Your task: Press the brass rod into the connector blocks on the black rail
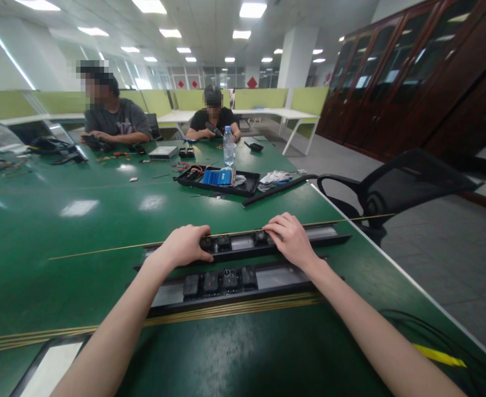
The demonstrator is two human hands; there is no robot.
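A long black channel point(243, 255) with a metallic inside lies across the green table, and small black blocks point(223, 242) sit in it. Near its left end my left hand point(185, 245) is closed over it, some fingers hidden behind. A thin brass rod point(102, 250) runs lengthwise along the channel's far side and sticks out past both ends. My right hand point(288, 237) pinches this rod beside a block toward the right. Closer to me lies a second black channel point(284, 274), holding several black blocks point(210, 282) side by side.
Several brass rods point(234, 310) lie along the near channel's front. Beyond are a black tray point(246, 184) with blue pieces, a water bottle point(228, 146) and a black strip point(278, 192). Two people sit across the table point(81, 220). A mesh chair point(412, 182) stands at right.
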